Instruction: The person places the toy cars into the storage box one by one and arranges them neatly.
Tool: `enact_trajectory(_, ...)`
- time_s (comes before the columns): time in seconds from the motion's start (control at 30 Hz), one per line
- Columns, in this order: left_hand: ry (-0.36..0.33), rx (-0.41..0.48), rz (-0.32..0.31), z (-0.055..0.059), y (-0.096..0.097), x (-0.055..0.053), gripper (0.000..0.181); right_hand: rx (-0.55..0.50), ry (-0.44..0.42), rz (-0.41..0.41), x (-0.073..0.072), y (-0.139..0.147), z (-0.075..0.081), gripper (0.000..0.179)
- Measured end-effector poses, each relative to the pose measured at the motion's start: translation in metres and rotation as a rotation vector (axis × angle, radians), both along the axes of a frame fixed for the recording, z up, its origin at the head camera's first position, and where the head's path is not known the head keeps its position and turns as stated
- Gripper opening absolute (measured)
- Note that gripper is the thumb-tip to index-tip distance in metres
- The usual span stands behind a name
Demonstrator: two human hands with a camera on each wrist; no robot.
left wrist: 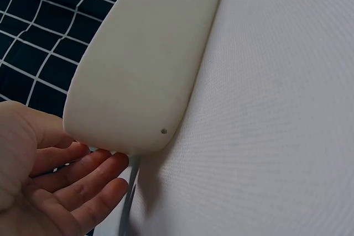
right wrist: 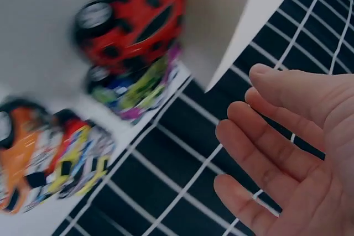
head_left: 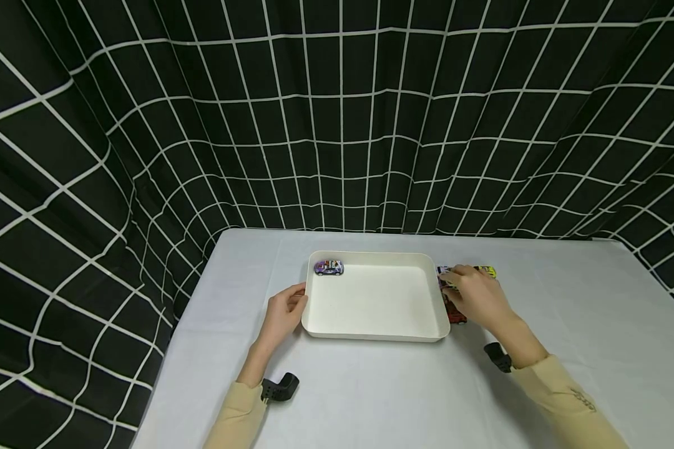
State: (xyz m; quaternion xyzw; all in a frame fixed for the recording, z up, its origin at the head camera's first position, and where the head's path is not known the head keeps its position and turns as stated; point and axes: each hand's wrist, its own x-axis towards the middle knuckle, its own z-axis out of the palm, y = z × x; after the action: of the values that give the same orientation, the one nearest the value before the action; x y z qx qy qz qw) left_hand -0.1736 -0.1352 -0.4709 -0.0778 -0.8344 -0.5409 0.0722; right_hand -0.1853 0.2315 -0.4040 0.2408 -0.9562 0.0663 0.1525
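A shallow off-white tray [head_left: 376, 305] lies on the table, with a small purple and white toy car [head_left: 329, 267] in its far left corner. At the tray's left end is my left hand [head_left: 283, 315]; in the left wrist view its loosely bent fingers [left wrist: 91, 183] lie against the tray's outer wall [left wrist: 133, 75]. My right hand [head_left: 477, 296] is over several toy cars beside the tray's right end, partly hiding them. Its fingers are spread and hold nothing in the right wrist view. A red car with black spots [right wrist: 135, 23] and an orange car [right wrist: 22, 156] show there, blurred.
A white cloth covers the table [head_left: 371, 393]. Behind and to the sides hangs a black curtain [head_left: 365, 118] with a white grid. Each wrist wears a black strap with a camera [head_left: 281, 388].
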Motion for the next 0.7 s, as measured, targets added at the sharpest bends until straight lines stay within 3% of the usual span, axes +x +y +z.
enact_trajectory(0.23, 0.022, -0.002, -0.011, 0.0, 0.0, 0.001, 0.031, -0.037, 0.013, -0.001, 0.012, 0.027, -0.011, 0.024)
enact_trajectory(0.7, -0.01, -0.01, 0.006, 0.001, 0.0, 0.001, 0.031, -0.027, -0.01, -0.041, 0.036, 0.064, -0.022, 0.029)
